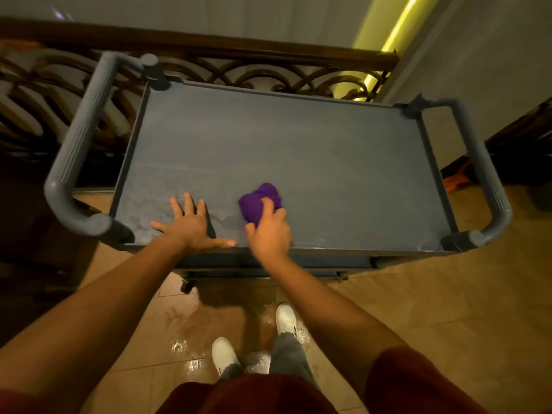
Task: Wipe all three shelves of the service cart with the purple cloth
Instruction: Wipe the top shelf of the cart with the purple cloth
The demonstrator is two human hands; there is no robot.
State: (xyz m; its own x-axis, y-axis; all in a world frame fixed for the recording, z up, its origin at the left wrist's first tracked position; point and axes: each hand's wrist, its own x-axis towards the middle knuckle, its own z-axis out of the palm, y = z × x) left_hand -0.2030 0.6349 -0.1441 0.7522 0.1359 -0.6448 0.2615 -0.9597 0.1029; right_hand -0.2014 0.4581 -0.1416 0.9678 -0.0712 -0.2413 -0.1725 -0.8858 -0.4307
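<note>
A grey service cart stands in front of me, its top shelf (298, 144) seen from above. My right hand (268, 231) grips a bunched purple cloth (258, 201) and presses it on the shelf near the front edge, a little left of centre. My left hand (191, 225) lies flat on the shelf with fingers spread, just left of the cloth. Damp streaks show on the surface around both hands. The lower shelves are hidden under the top one, apart from a thin strip at the front.
Grey tubular handles stick out at the cart's left end (80, 144) and right end (484, 174). A dark ornate railing (239, 70) runs behind the cart. My white shoes (285, 318) stand on wet, shiny tiles. A cart wheel (187, 284) shows below the front edge.
</note>
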